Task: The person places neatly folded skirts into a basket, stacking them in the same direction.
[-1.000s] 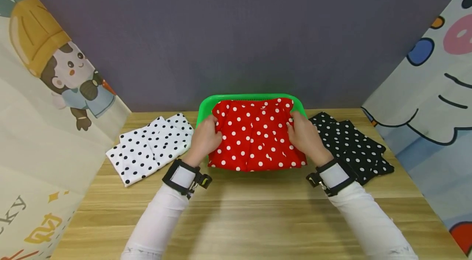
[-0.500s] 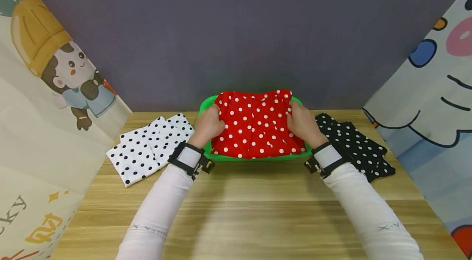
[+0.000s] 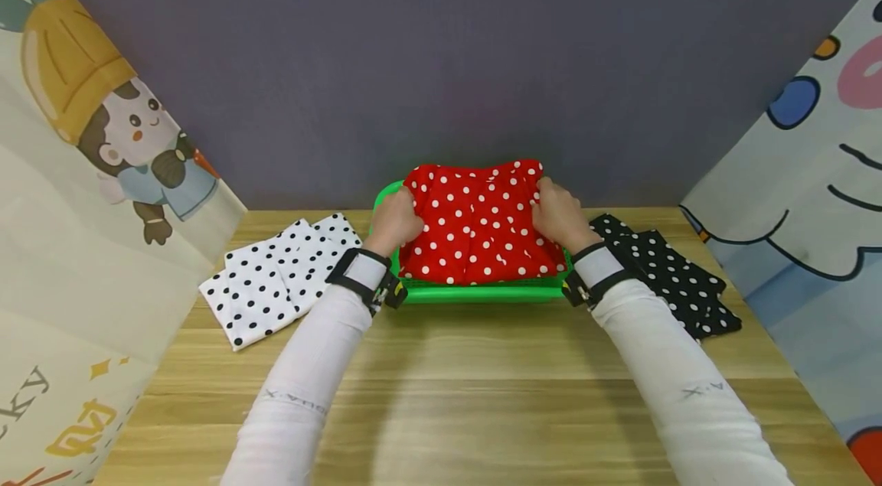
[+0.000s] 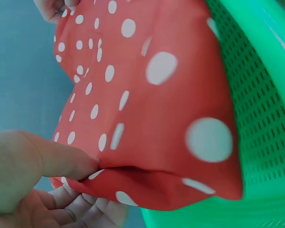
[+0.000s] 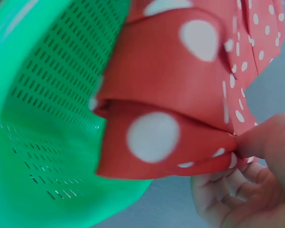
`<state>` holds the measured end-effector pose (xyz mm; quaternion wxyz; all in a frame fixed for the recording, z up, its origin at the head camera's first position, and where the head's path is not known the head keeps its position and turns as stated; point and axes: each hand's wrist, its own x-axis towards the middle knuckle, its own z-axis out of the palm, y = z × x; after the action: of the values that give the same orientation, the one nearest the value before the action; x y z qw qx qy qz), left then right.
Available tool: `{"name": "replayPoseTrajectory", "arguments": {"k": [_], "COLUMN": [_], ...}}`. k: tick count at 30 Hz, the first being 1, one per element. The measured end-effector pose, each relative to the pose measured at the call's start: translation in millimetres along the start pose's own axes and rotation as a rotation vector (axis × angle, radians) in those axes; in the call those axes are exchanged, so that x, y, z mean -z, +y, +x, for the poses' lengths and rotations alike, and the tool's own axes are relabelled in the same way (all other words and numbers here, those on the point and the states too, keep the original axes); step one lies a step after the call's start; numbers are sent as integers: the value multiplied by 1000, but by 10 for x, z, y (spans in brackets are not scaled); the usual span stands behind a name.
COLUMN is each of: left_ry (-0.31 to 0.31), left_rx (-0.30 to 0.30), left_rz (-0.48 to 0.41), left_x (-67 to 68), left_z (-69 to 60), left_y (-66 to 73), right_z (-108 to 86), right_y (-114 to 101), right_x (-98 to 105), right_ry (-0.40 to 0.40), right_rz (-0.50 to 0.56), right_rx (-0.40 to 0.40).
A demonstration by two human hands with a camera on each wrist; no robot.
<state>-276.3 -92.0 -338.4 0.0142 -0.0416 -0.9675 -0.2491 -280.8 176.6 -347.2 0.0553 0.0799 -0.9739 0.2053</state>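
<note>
A folded red cloth with white dots (image 3: 475, 226) hangs between my two hands above a green plastic basket (image 3: 482, 293). My left hand (image 3: 397, 220) pinches its left side, thumb on top and fingers beneath, as the left wrist view shows. On the opposite side my right hand (image 3: 556, 214) pinches the cloth the same way between thumb and fingers. Perforated basket walls (image 4: 256, 99) show beside the cloth in both wrist views. Most of the basket's inside is hidden by the cloth in the head view.
White cloths with black dots (image 3: 282, 275) lie folded at the left of the wooden table (image 3: 475, 409). Black cloths with white dots (image 3: 664, 275) lie at the right. A dark grey panel (image 3: 455, 50) rises behind the basket, with printed walls on either side.
Both hands have moved away from me and carried the red cloth with them. More of the basket's near rim now shows below the cloth. The other cloths have stayed put.
</note>
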Motion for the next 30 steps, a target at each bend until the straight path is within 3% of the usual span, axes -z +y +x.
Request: {"name": "replayPoseTrajectory", "arguments": {"k": [8,14,23,30], "left_ry": [-43,-123,-229,-273], "left_rx": [46,85,124,135], "left_rz": [-12,6,55,101], "left_x": [-73,-123,-196,-270], "left_z": [94,154,211,252], "left_y": [-1,-20,-52,-64], "right_z": [101,160,145,171], "right_y": [-26,-24,-21,-8], "right_x": [-4,-27,-117,-205], "right_ry": [-109,-236,-392,-446], "right_rz": [-46,-99,-40,23], "right_rx": [-46,-51,-134,-219]}}
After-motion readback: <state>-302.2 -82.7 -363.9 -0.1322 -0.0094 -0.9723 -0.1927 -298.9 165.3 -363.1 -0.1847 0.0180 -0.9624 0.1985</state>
